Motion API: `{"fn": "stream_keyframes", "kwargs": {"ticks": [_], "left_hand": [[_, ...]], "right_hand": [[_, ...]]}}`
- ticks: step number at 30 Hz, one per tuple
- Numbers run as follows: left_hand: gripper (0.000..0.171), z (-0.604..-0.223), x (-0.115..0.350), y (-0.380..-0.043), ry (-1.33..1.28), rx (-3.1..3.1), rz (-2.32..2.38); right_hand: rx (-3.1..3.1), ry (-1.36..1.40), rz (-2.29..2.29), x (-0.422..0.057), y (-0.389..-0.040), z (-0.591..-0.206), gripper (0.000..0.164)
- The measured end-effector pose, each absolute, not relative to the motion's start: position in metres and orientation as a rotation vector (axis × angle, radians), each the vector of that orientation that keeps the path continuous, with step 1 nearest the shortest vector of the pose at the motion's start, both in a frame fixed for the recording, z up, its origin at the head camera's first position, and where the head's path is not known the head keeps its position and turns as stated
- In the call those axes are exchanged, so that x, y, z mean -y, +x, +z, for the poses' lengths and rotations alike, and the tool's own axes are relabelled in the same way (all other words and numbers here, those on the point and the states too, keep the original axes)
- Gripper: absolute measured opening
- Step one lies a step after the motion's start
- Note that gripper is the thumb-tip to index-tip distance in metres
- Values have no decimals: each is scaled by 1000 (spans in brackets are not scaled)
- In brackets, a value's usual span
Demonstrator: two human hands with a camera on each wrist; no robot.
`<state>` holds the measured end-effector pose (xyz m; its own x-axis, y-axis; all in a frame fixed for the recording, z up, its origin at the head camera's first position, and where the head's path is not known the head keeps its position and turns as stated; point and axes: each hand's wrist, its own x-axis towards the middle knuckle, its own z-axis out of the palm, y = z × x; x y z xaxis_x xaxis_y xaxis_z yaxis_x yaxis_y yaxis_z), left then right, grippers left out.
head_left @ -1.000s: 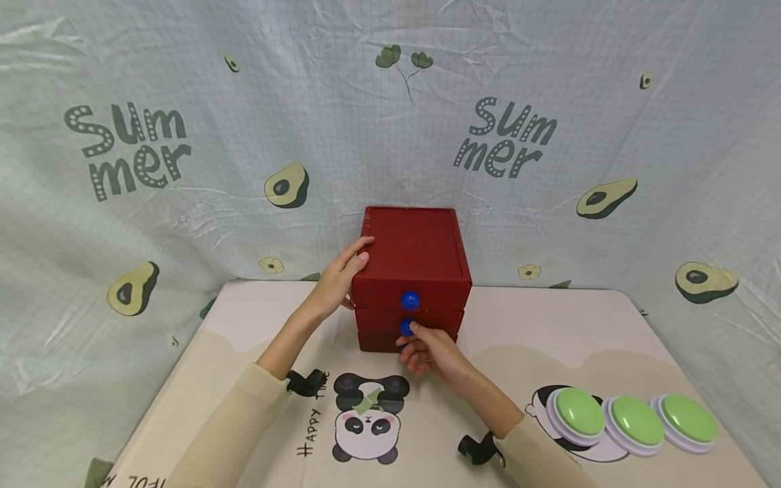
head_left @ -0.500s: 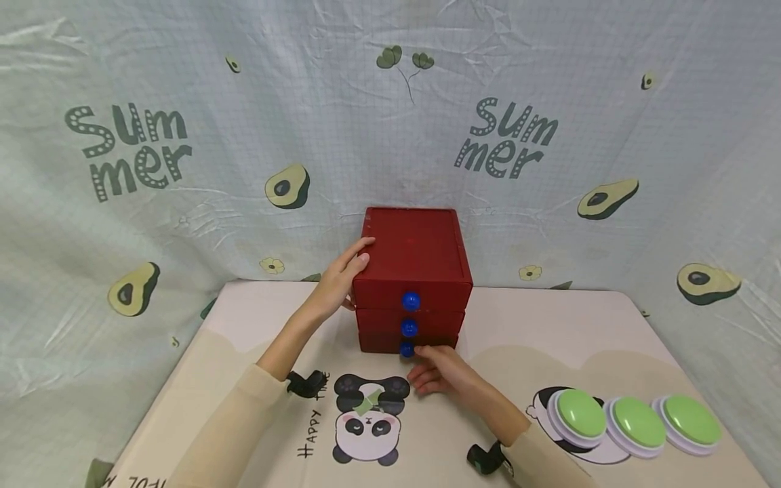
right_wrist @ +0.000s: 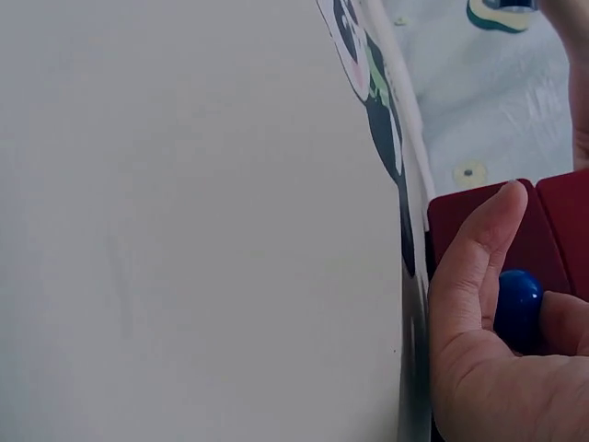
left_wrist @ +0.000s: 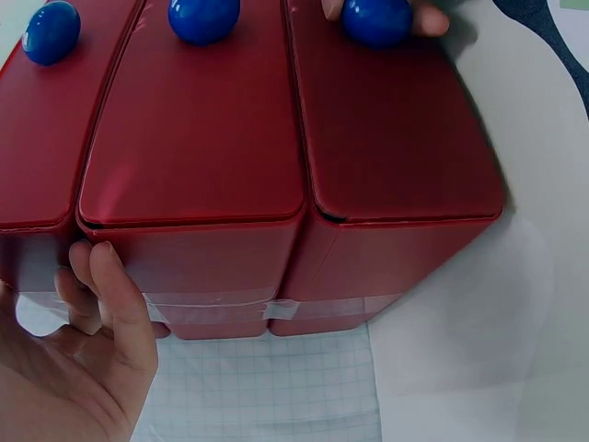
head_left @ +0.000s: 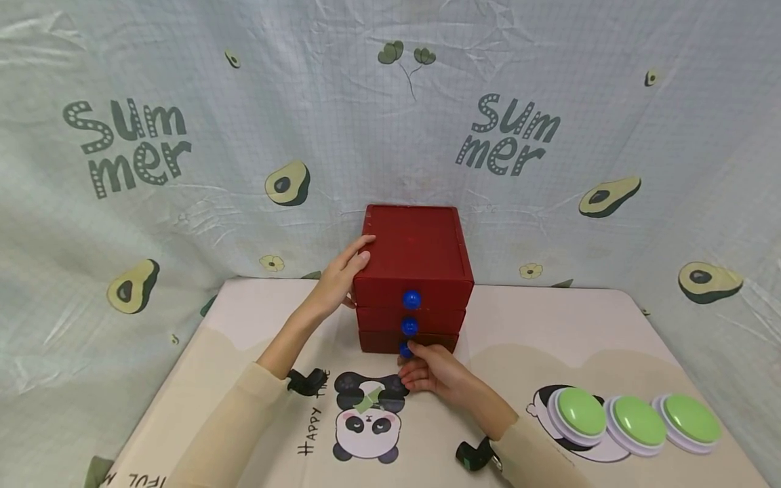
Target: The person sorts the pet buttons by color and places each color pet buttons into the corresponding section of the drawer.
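A red cabinet of 3 stacked drawers (head_left: 411,240) stands at the back middle of the table, each drawer front with a round blue knob. My left hand (head_left: 332,285) rests against the cabinet's left side, its upper fingers lying over the top edge. In the left wrist view, that hand's fingertips (left_wrist: 106,258) touch the side close behind the drawer fronts. My right hand (head_left: 448,373) pinches the lowest drawer's knob (head_left: 405,350), the blue ball showing between thumb and finger in the right wrist view. All the drawers sit in the cabinet, with a thin dark gap at the lowest drawer front's (left_wrist: 396,138) corner.
Three green push buttons (head_left: 637,421) on white bases stand in a row at the table's right. A panda print (head_left: 367,434) lies on the table cover before the cabinet. A patterned curtain (head_left: 244,135) hangs right behind the table.
My right hand has left the middle knob, moved down to the lowest one, and now pinches it. My left hand has stayed at the cabinet's left side.
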<state>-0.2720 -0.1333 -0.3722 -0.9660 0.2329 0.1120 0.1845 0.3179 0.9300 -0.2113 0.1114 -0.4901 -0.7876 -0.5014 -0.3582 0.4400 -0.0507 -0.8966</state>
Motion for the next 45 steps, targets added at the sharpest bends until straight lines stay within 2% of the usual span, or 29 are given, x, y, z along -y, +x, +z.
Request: {"fn": "stream_keyframes", "kwargs": {"ticks": [19,45], "left_hand": [[50,-373,135,-275,381,-2497,1764],[49,-372,133,-274,371,-2483,1768]], "right_hand": [[-1546,-34,-1832,-121,-159,-486,49],[-1439,-95,-1764,-128,-106,-488,50]]}}
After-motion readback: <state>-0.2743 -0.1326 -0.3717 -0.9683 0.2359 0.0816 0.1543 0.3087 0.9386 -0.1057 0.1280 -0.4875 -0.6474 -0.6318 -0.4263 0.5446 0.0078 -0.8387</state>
